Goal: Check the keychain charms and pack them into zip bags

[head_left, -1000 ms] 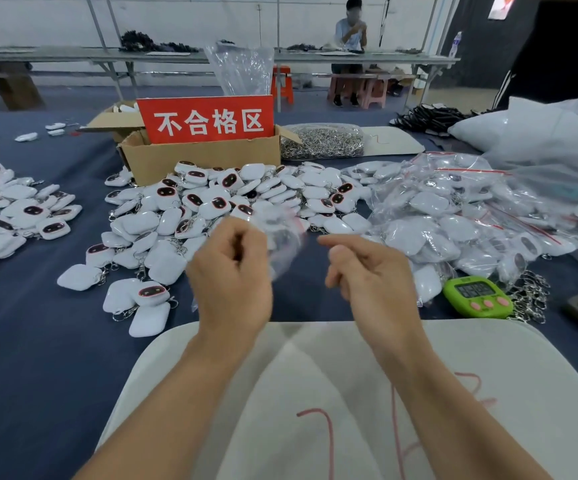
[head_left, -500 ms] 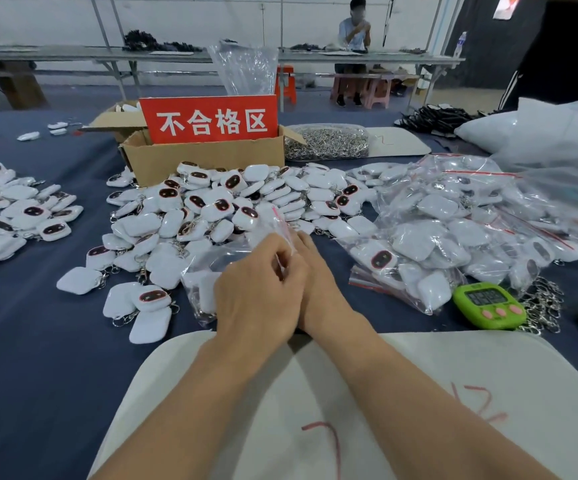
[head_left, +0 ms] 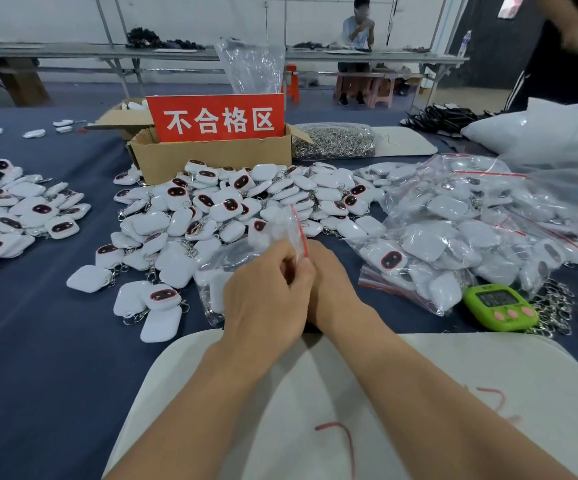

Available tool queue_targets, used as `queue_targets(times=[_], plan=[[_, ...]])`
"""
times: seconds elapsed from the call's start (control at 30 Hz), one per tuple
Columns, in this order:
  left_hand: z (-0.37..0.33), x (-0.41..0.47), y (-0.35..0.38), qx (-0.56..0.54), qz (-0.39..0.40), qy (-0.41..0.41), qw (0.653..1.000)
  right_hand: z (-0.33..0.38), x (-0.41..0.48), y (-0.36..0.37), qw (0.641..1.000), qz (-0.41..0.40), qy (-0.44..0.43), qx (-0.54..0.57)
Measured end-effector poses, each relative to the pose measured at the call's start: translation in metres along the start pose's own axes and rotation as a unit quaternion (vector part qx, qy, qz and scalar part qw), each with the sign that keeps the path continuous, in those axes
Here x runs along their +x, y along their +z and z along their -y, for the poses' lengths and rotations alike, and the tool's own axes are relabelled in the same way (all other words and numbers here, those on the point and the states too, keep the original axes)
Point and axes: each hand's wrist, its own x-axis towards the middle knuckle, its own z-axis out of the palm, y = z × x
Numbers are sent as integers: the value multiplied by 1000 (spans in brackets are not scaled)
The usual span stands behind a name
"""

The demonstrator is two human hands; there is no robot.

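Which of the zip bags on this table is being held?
The bag with the red zip strip standing up above the left hand, which pinches it; the other bags lie filled at right.

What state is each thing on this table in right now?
Zip bag, held at its red zip strip; sealed or not, unclear.
Left hand, grips the bag.
Right hand, against the left; fingers hidden.
Box, open, sign standing in it.
Timer, face up, digits unreadable.
Charms, heaped loose.
Packed bags, piled, filled.
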Motion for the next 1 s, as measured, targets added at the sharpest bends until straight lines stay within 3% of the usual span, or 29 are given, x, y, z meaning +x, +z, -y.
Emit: queue_targets(times=[0.07,0.23,0.33,0.4,0.5,0.6,0.77,1.0], plan=[[4,3,0,4,0,-21,1000,-5,-8,-8,998,2,62,8],[6,4,0,69,36,-49,996,-28,-45,-27,990,-16,88,104],[0,0,-2,52,63,-47,996,-34,-69,-38,968,-85,146,186],[-6,-3,-4,7,51,-11,999,-33,-78,-46,925,-124,207,295],[-15,-11,-5,-100,33,54,993,-28,-77,-58,868,-108,257,412],[-19,-15,-1,-159,83,80,981,-24,-73,-59,844,-74,257,465],[-18,-9,1,-231,130,23,964,-27,-73,-63,827,-98,234,502],[-28,-8,-4,-370,192,-68,906,-27,-67,-65,786,-71,282,545]])
